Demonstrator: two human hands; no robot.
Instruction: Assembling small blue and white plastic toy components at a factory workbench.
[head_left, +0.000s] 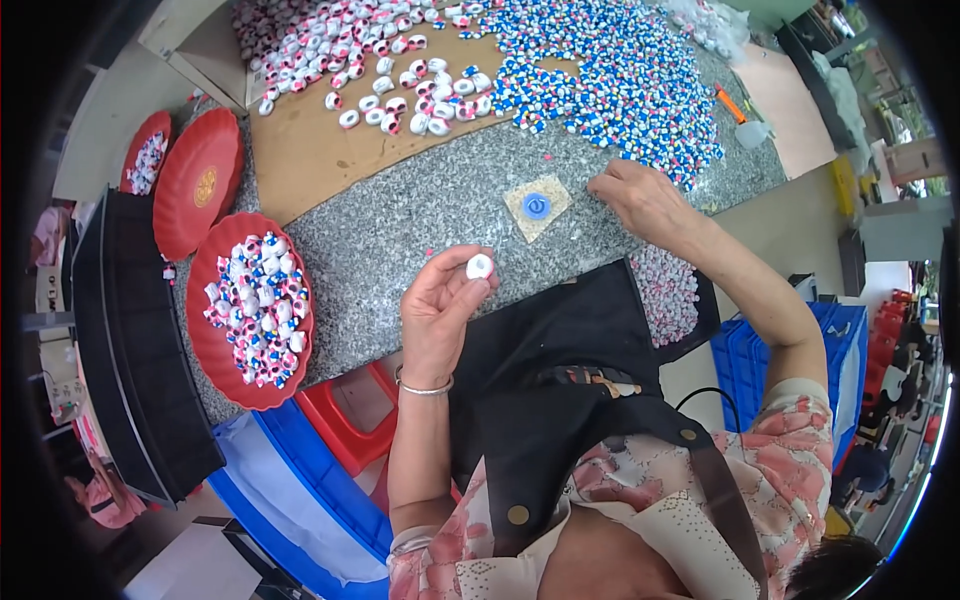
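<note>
My left hand (440, 305) pinches a small white plastic piece with pink on it (480, 267) between thumb and fingers, its round white end turned up. My right hand (642, 203) is closed in a pinch over the granite table, just below the edge of a pile of small blue-and-white pieces (610, 85). Whatever its fingertips hold is hidden or too small to name. Between the hands, a round blue fixture (537, 206) sits on a beige square pad (520, 192).
Pink-and-white pieces (430, 100) lie on cardboard (345, 160) at the far left. A red scalloped dish (203, 320) of mixed pieces stands left, by another red dish (180, 215). Tiny pale pieces (665, 300) fill a black container. An orange-handled tool (732, 105) lies far right.
</note>
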